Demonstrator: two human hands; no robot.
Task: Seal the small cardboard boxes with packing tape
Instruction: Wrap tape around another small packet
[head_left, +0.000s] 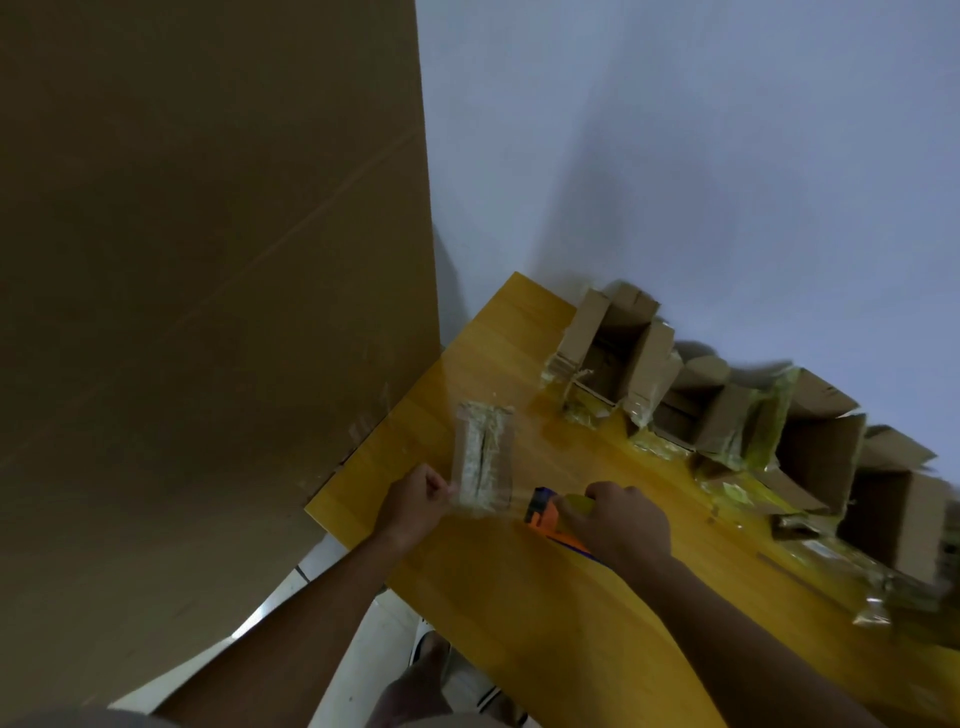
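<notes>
One view is all I have, from the head camera, tilted and a bit smeared by motion. I see a small cardboard box (484, 457) lying closed on the yellow wooden table (545, 597), near its left edge, with old whitish tape residue along the seam down its top. A strip of clear packing tape (519, 496) spans the near end of the box, running between my two hands.

My left hand (415, 501) sits at the box's near left corner, fingers curled in, and its fingertips seem to pinch the free end of the tape right beside the cardboard. My right hand (618, 519) is on the table just right of the box, fingers wrapped over the top of an orange tape dispenser (550, 519) with a dark front end that points toward the box; a yellowish roll shows under my knuckles.

Along the far right side of the table I count a row of open boxes (810, 447) standing with flaps up, touching one another, with scraps of yellowish tape clinging to their sides and lying on the wood around them. A large brown cardboard sheet (208, 260) stands upright to the left of the table, and a pale wall (675, 156) fills the background. Below the table edge I can see a tiled floor (322, 571) and a foot in a sandal (431, 654).
</notes>
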